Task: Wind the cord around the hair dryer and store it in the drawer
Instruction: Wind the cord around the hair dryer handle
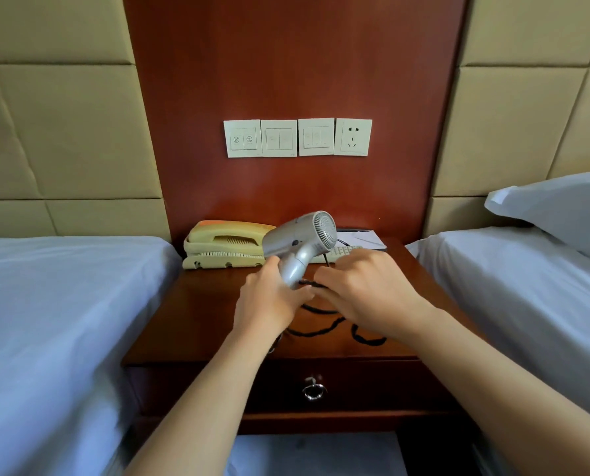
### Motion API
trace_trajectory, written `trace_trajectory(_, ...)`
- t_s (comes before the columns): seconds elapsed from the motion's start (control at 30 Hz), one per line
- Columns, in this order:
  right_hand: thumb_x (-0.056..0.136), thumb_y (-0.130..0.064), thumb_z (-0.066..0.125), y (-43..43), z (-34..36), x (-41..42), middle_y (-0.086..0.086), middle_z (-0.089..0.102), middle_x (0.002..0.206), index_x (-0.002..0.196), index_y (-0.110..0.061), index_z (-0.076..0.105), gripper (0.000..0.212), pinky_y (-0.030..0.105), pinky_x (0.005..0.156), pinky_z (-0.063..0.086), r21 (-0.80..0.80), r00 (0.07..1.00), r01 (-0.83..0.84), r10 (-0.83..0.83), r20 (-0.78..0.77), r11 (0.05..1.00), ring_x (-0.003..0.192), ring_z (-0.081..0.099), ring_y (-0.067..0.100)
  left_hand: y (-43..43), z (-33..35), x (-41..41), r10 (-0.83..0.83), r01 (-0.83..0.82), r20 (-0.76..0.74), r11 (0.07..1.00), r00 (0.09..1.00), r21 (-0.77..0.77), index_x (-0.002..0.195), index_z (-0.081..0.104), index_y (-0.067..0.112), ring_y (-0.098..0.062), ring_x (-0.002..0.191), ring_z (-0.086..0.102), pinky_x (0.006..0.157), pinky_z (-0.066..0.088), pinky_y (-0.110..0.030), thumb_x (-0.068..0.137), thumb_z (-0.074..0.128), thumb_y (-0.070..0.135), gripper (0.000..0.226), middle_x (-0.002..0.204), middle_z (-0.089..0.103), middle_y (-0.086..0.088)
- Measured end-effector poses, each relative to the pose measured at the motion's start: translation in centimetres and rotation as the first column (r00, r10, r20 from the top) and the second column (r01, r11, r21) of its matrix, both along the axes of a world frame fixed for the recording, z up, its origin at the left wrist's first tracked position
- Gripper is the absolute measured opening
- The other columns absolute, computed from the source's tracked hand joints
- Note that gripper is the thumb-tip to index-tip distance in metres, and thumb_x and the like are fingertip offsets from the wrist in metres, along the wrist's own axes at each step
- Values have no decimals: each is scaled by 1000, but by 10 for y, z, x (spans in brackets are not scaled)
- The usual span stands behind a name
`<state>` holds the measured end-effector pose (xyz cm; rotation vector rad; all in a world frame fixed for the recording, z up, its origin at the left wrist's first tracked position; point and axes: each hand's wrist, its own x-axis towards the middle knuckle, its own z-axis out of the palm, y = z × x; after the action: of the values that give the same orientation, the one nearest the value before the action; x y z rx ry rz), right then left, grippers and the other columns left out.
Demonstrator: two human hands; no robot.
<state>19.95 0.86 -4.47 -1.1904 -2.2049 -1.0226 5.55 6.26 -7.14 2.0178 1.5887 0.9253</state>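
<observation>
reddish-brown wooden worktop [197, 314], centre; dark wooden drawer [355, 386] below it, near, closed. silver plastic hair dryer [300, 242] held upright above worktop: left hand [269, 300] grips its handle as anchor, right hand [365, 293] pinches thin black cord [315, 333], mostly loose, for winding.

Hotel room: 2 beds [63, 304] flank a nightstand [190, 324] with phone [224, 245].

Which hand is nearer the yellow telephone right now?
Left. The left hand grips the hair dryer handle just right of the telephone; the right hand is farther right, holding the cord.
</observation>
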Motion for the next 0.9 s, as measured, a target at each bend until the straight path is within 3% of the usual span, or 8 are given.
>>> trace_trajectory(0.1,84,-32,49,-1,-4,-8,0,45,40,59,-14,59,33,22,47,20,28,998,-53,54,-18,998,35,44,22,-6,3,0,15,-15,16,999,1000,33,102,50,17,-34,88,54,70,45,-37,85,55,36,26,92,56,-7)
trace_trajectory(0.2,84,-34,50,-5,-5,-10,-2,49,45,75,-16,70,28,22,48,20,11,998,-38,38,-40,999,41,50,20,-8,6,-5,25,-28,35,998,999,64,102,51,17,-32,82,49,71,44,-39,88,48,57,43,87,51,-4)
trace_trajectory(0.37,68,-21,59,-3,-5,5,-3,51,60,66,-18,51,8,27,48,33,-166,911,81,-141,-388,983,62,53,24,-12,7,-11,62,-58,-20,987,998,150,96,44,17,-28,74,44,63,36,-33,95,42,45,28,81,49,-3)
trace_trajectory(0.53,75,-3,59,6,-8,8,-4,49,80,89,-18,44,26,28,58,41,-495,589,-200,-299,-750,846,63,53,15,-11,1,-13,59,-55,-44,994,997,90,97,47,14,-29,76,45,66,37,-34,96,40,43,30,84,49,-5)
trace_trajectory(0.6,80,2,59,6,-9,4,5,55,85,102,-18,41,35,30,61,44,-500,348,-470,-368,-862,727,52,56,12,-9,0,-14,64,-61,-43,995,997,73,95,48,13,-30,77,46,67,38,-34,96,40,43,31,86,51,-6)
trace_trajectory(0.67,84,0,62,7,-10,5,6,58,71,114,-20,40,42,35,59,41,-495,249,-620,-445,-860,609,47,55,14,-7,-1,-16,66,-63,-47,996,997,64,95,49,13,-29,77,46,67,39,-34,96,40,44,32,87,52,-7)
trace_trajectory(0.77,85,-6,65,5,-9,8,-3,58,48,122,-17,41,46,24,46,39,-554,321,-689,-487,-812,468,43,54,10,-5,-3,-20,68,-65,-58,996,996,60,96,49,13,-29,78,47,67,39,-34,96,39,45,33,88,53,-7)
trace_trajectory(0.9,83,-13,69,4,-4,12,-3,55,55,115,-18,47,39,18,44,36,-617,447,-600,-426,-787,510,46,48,8,-5,-6,-24,53,-49,-88,998,995,49,96,50,14,-28,78,48,68,40,-35,96,38,45,34,83,50,-3)
